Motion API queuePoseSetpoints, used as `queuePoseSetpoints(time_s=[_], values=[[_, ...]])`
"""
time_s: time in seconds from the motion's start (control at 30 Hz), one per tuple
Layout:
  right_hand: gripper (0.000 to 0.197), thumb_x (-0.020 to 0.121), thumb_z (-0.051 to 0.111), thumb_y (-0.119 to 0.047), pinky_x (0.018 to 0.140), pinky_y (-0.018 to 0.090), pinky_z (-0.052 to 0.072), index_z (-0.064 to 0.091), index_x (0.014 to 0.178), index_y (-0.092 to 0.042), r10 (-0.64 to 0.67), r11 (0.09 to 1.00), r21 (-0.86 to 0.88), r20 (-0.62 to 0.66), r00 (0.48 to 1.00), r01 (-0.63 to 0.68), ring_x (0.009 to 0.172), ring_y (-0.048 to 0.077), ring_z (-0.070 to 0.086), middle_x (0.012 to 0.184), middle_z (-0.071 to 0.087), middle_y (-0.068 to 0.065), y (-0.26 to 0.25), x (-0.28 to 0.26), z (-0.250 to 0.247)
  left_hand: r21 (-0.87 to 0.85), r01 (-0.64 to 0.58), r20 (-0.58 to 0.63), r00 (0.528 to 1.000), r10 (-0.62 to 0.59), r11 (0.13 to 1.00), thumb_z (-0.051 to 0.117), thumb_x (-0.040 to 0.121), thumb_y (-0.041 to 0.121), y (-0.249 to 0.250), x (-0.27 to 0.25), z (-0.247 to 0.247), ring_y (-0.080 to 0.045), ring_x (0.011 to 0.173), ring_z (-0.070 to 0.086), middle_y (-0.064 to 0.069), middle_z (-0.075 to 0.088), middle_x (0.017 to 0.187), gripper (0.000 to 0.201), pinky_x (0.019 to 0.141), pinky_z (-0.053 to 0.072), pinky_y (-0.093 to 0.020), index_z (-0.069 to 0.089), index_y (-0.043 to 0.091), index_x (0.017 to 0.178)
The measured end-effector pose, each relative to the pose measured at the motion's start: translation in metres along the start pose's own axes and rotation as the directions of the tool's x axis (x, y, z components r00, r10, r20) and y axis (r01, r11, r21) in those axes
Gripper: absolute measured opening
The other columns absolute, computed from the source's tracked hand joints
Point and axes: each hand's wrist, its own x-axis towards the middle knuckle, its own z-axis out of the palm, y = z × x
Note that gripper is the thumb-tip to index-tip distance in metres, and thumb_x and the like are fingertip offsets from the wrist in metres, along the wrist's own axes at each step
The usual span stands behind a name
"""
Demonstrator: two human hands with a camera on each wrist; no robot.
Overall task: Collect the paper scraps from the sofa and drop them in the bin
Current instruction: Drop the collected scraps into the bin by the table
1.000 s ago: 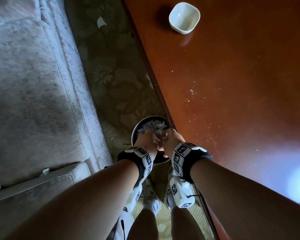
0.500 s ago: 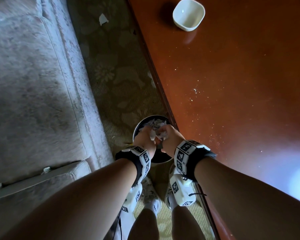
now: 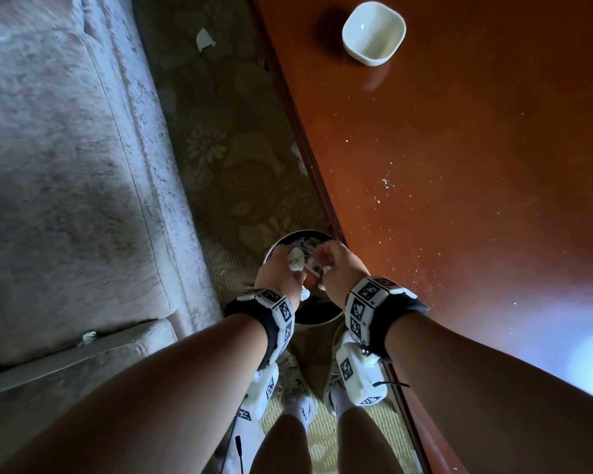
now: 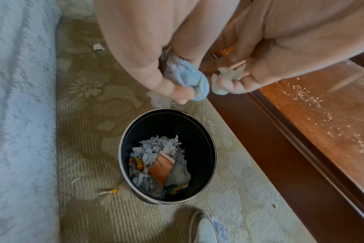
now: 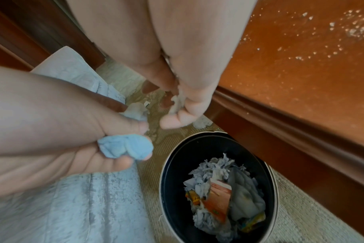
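- Scraps: a crumpled pale-blue wad (image 4: 189, 78) in the left hand (image 3: 281, 271); a smaller whitish wad (image 4: 224, 78) in the right hand (image 3: 339, 265).
- Both hands are held over the bin (image 4: 206, 148), on the carpet between sofa (image 3: 65, 165) and tabletop (image 3: 459, 165).
- Left grip: fingers curled round the blue wad.
- Right grip: thumb and fingers pinched on the whitish wad.
- Bin holds torn paper and wrappers; loose scraps (image 3: 204, 39) lie on carpet and sofa.

bin (image 3: 317, 316) near rim hidden behind wrists, sofa (image 3: 65, 165) cut off at left edge
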Motion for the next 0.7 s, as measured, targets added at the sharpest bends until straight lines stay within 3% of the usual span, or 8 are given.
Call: queuePoseSetpoints(time_s=[0.07,0.13,0.23,0.33,0.4,0.5,0.6,0.7], values=[[0.044,0.08,0.042,0.013,0.089,0.041,0.054,0.059,0.103,-0.02,0.005,0.999,0.032,0.021,1.0,-0.006,0.107,0.019,0.057,0.113,0.059,-0.002,0.0,0.0,0.002,-0.02,-0.012,0.02,1.0,0.012,1.0,0.052,0.091,0.005,-0.001,0.0,0.002,-0.023,0.096,0.061,-0.003,0.06,0.094,0.024,0.081,0.05,-0.034,0.047,0.013,0.113],[0.045,0.079,0.04,0.013,0.086,0.043,0.056,0.059,0.099,-0.022,-0.006,0.999,0.048,0.017,1.0,0.005,0.108,0.02,0.057,0.114,0.059,0.0,0.002,0.001,0.004,-0.045,-0.014,0.038,0.999,0.015,0.999,0.051,0.087,-0.005,-0.001,-0.002,0.002,-0.024,0.105,0.062,-0.004,0.062,0.106,0.041,0.084,0.051,-0.032,0.047,0.017,0.121],[0.044,0.078,0.04,0.013,0.082,0.045,0.057,0.058,0.096,-0.022,-0.024,1.0,0.003,0.032,0.999,0.024,0.104,0.023,0.059,0.113,0.061,0.002,0.004,0.001,0.005,-0.048,-0.019,0.041,0.999,0.021,0.999,0.048,0.084,-0.01,0.0,-0.002,0.002,-0.025,0.109,0.061,-0.006,0.063,0.115,0.052,0.078,0.046,-0.026,0.046,0.019,0.128],[0.035,0.081,0.036,0.009,0.075,0.046,0.059,0.057,0.089,-0.018,-0.039,0.996,0.086,-0.005,0.999,0.039,0.086,0.025,0.063,0.099,0.064,0.007,0.007,0.003,0.005,-0.056,-0.027,0.027,0.999,0.028,0.998,0.048,0.089,-0.004,0.005,-0.005,0.002,-0.019,0.103,0.061,-0.001,0.062,0.11,0.049,0.071,0.044,-0.019,0.046,0.02,0.131],[0.026,0.088,0.036,0.0,0.068,0.038,0.058,0.057,0.092,-0.015,-0.064,0.993,0.094,-0.087,0.994,0.072,0.077,0.023,0.062,0.088,0.062,0.002,0.006,0.002,0.003,-0.053,-0.032,0.018,0.999,0.033,0.998,0.049,0.089,-0.002,0.007,-0.007,0.002,-0.022,0.108,0.061,-0.003,0.063,0.116,0.051,0.077,0.045,-0.022,0.045,0.019,0.135],[0.024,0.097,0.036,-0.017,0.058,0.025,0.041,0.059,0.099,-0.014,-0.083,0.996,0.021,-0.199,0.976,0.089,0.068,0.016,0.054,0.081,0.057,-0.003,0.005,0.003,-0.002,-0.021,-0.032,-0.005,0.999,0.032,0.999,0.052,0.089,0.0,0.006,-0.007,0.003,-0.024,0.118,0.057,-0.008,0.059,0.129,0.056,0.094,0.048,-0.03,0.04,0.019,0.14],[0.029,0.096,0.037,-0.024,0.06,0.026,0.04,0.06,0.105,-0.01,-0.006,0.996,0.085,-0.141,0.99,0.018,0.074,0.02,0.053,0.088,0.058,0.003,0.003,0.007,-0.006,-0.025,-0.018,-0.008,1.0,0.018,1.0,0.052,0.088,0.003,0.006,-0.007,0.003,-0.025,0.118,0.056,-0.008,0.057,0.13,0.053,0.097,0.049,-0.035,0.041,0.017,0.138],[0.028,0.092,0.036,-0.013,0.056,0.026,0.036,0.059,0.107,-0.01,0.003,1.0,0.017,-0.029,1.0,-0.003,0.075,0.02,0.05,0.096,0.057,0.006,-0.001,0.007,-0.007,-0.022,-0.021,-0.008,1.0,0.021,1.0,0.051,0.087,0.002,0.008,-0.009,0.003,-0.024,0.113,0.058,-0.008,0.059,0.126,0.052,0.087,0.05,-0.031,0.042,0.017,0.135]])
